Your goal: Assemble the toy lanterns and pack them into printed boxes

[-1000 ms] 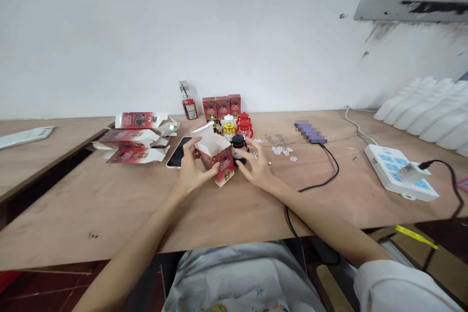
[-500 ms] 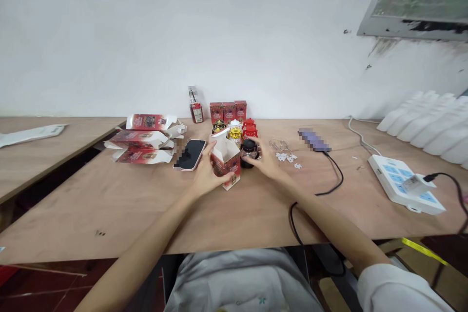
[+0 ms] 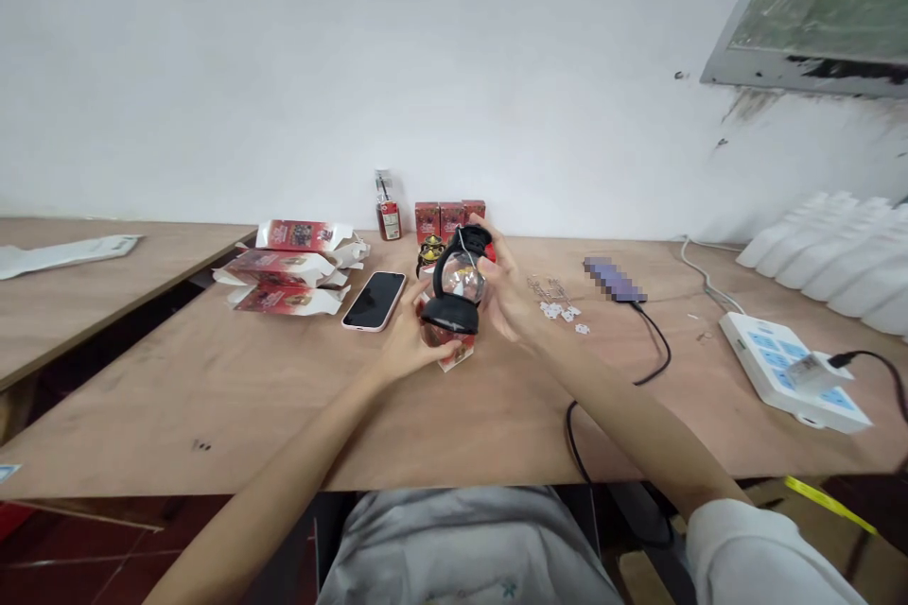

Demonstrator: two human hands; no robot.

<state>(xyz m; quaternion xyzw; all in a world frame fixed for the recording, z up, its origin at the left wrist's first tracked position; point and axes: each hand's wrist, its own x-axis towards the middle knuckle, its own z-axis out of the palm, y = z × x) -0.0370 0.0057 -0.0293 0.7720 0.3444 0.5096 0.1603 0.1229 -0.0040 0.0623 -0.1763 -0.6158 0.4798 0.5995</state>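
My right hand (image 3: 507, 288) is closed on a small black lantern (image 3: 454, 312) with a clear globe, gripping it at the top and side. The lantern is tilted, its wide base toward the lower left, in front of a red printed box (image 3: 458, 357). My left hand (image 3: 408, 331) is wrapped round that box, which stands on the table and is mostly covered by the lantern. Behind the lantern a dark bronze-coloured lantern (image 3: 429, 252) shows, and a bit of red beside my right fingers.
Red boxes (image 3: 452, 219) stand by the wall near a bottle (image 3: 388, 213). Flattened cartons (image 3: 288, 269) and a phone (image 3: 375, 301) lie left. White tags (image 3: 560, 310), a purple phone (image 3: 614, 284) on a black cable and a power strip (image 3: 787, 373) lie right.
My right hand has lifted the black lantern off the table and brought it left, tilted, in front of the box's open top. My left hand still holds the box.
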